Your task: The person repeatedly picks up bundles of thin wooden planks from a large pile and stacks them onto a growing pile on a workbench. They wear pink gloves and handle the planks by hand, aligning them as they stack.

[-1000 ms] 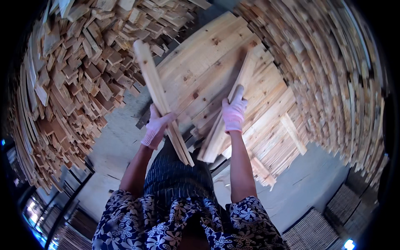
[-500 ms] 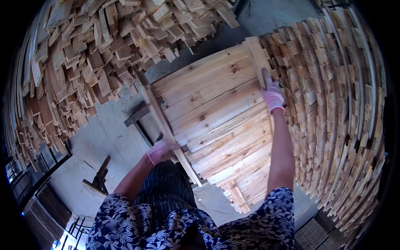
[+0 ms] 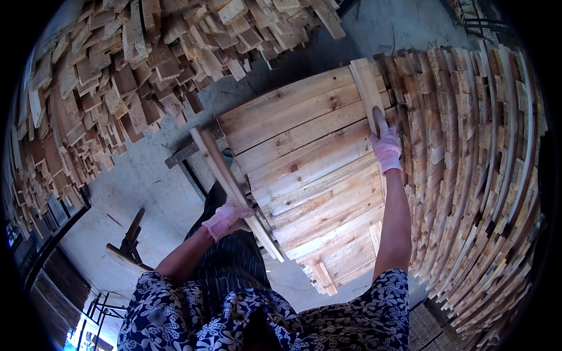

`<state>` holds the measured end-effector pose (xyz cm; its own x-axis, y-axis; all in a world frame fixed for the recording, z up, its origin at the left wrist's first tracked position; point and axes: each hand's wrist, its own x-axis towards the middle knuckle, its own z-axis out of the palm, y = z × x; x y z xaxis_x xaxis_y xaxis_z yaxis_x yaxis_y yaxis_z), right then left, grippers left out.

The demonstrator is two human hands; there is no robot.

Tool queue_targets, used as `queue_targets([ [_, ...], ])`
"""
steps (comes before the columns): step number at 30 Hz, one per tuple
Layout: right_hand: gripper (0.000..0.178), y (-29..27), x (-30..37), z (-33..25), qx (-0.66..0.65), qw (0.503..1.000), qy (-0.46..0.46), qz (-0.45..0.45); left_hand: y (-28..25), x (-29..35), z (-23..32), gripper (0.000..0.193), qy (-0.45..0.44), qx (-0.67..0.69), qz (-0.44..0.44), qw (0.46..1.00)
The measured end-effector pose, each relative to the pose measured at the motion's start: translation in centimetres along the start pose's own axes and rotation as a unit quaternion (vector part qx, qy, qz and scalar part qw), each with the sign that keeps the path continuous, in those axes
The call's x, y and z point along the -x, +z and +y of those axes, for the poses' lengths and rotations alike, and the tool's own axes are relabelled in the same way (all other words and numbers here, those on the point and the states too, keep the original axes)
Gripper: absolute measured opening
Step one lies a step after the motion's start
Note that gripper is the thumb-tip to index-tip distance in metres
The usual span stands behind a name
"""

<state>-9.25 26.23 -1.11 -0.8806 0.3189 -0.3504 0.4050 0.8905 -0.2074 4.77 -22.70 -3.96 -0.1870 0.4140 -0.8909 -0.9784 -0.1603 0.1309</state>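
My left hand [image 3: 228, 218], in a pinkish work glove, is closed around a long narrow wooden strip [image 3: 219, 161]. That strip slants along the left side of a layer of flat boards [image 3: 304, 126], with a gap at its far end. My right hand [image 3: 386, 150], gloved alike, grips another wooden strip [image 3: 367, 88] at the boards' right edge. One finger stretches along this strip; its near part is hidden by my hand and forearm. Knots show in the pale boards, which lie side by side.
Close on the right rises a tall stack of cut wood [image 3: 451, 152]. A large pile of board ends [image 3: 134, 76] fills the far left. Under the boards a dark metal frame [image 3: 190, 155] sticks out. A dark angled stand [image 3: 132, 243] is on the concrete floor [image 3: 158, 193].
The far end of the left strip has swung left, away from the boards' edge. The right strip, blurred before, now looks steadier along the right edge. My view has shifted slightly.
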Motion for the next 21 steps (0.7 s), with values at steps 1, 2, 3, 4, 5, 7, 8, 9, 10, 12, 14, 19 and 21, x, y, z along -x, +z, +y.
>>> queue_targets([
  [1,0.088,0.3,0.3,0.3,0.013,1.000,0.002,-0.007,-1.5,-0.1,-1.0,0.066,-0.002,0.014,-0.008,1.000],
  [2,0.088,0.7,0.8,0.6,0.025,1.000,0.005,-0.014,-2.9,0.1,-2.3,0.064,-0.005,0.041,-0.030,0.999],
  [3,0.088,0.7,0.7,0.9,0.039,0.999,0.006,-0.015,-2.7,0.3,-2.1,0.062,-0.003,0.066,-0.056,0.996],
  [4,0.087,0.4,0.4,0.1,0.023,0.999,0.017,-0.016,-2.0,-1.0,-1.9,0.057,0.083,-0.166,-0.043,0.982],
  [5,0.086,0.0,0.1,-0.7,0.007,0.999,0.029,-0.016,-1.3,-2.0,-1.9,0.052,0.052,-0.158,-0.018,0.986],
  [7,0.085,0.0,0.7,-0.9,-0.008,0.999,0.038,-0.012,1.0,-2.6,-0.2,0.043,-0.013,-0.144,0.036,0.989],
  [8,0.084,0.2,0.9,-0.9,-0.010,1.000,0.028,-0.008,0.7,-3.1,-0.7,0.047,-0.032,-0.071,0.018,0.997],
  [9,0.084,0.1,1.1,-0.8,-0.013,1.000,0.020,-0.002,0.2,-3.5,-1.2,0.052,-0.050,0.001,0.001,0.999],
  [10,0.083,-0.3,0.8,-0.6,0.001,0.999,0.032,-0.033,-0.2,-4.2,-1.7,0.052,-0.061,0.009,0.008,0.998],
  [12,0.077,-1.5,1.1,-3.1,0.124,0.990,0.055,-0.041,-0.7,-4.8,-2.9,0.052,-0.065,0.019,0.029,0.997],
  [14,0.072,-2.0,1.6,-8.2,0.189,0.981,-0.015,0.044,1.7,-3.7,-1.8,0.038,-0.040,-0.024,0.100,0.994],
  [19,0.044,3.5,-1.5,-23.6,0.061,0.927,-0.343,0.142,-2.2,-3.6,-2.1,0.033,0.155,-0.354,-0.040,0.921],
  [21,0.058,6.7,-3.6,-27.6,0.055,0.946,-0.314,0.053,0.3,-1.1,-0.5,0.050,0.062,-0.182,-0.014,0.981],
])
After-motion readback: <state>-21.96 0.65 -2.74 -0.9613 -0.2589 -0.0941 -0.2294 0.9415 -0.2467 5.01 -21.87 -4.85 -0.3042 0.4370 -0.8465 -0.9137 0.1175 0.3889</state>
